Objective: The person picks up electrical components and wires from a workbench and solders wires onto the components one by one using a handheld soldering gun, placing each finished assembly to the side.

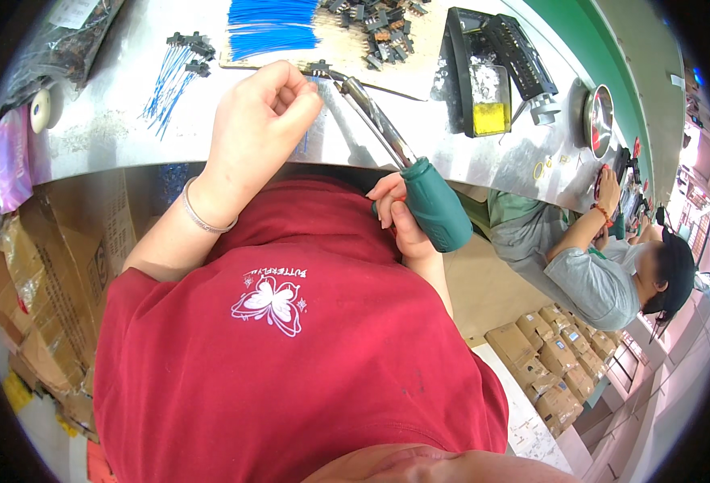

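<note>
My left hand (262,117), a bracelet on its wrist, is raised over the metal bench edge with thumb and fingers pinched together. What lies between those fingertips is too small to make out. A small black switch (319,68) is just beyond them on the board's near edge. My right hand (401,211) is closed at the green handle of a soldering iron (434,201), lower and to the right. The iron's metal shaft slants up and left, its tip end close to the switch and left fingertips. The handle hides part of my right hand.
Blue wires (270,28) and a heap of black switches (379,32) lie on a board (339,48). Wired switches (186,60) are at left. Right are a black soldering stand with yellow sponge (490,118) and a round metal dish (600,121). Another person (592,278) works further right.
</note>
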`<state>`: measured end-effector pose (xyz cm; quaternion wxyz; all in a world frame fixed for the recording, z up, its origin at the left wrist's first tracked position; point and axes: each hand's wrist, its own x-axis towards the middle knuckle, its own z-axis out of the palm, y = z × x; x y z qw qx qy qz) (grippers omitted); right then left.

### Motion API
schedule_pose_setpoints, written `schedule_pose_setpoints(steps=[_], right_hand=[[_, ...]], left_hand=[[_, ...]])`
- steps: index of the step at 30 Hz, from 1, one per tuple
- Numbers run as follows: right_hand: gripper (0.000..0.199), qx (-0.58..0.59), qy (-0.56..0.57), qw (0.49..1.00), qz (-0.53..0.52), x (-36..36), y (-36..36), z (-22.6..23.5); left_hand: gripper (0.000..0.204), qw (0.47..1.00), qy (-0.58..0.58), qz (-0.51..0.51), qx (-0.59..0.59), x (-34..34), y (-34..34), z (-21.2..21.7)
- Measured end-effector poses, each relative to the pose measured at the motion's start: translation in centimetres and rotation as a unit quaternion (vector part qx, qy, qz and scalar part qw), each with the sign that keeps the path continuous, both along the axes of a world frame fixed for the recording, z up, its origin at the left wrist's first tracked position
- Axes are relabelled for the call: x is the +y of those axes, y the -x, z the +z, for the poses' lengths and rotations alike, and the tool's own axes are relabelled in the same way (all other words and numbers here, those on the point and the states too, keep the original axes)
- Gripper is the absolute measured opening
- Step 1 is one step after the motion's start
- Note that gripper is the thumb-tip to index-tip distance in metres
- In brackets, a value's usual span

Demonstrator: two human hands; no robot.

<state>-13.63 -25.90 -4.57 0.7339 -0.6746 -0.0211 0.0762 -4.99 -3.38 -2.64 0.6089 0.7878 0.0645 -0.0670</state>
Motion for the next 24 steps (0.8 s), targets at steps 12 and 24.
schedule_pose_setpoints(steps=[12,24], right_hand=[[0.020,-0.131,-0.093,0.987,-0.018,-3.2,-3.4,0.5],[0.021,-0.106,-0.127,0.986,-0.033,-3.6,-3.8,-0.1]], left_hand=[[0.017,0.989,0.084,-0.053,0.108,1.9,-0.1,2.4],[0.017,0.993,0.021,-0.095,0.072,1.2,-1.3,2.4]])
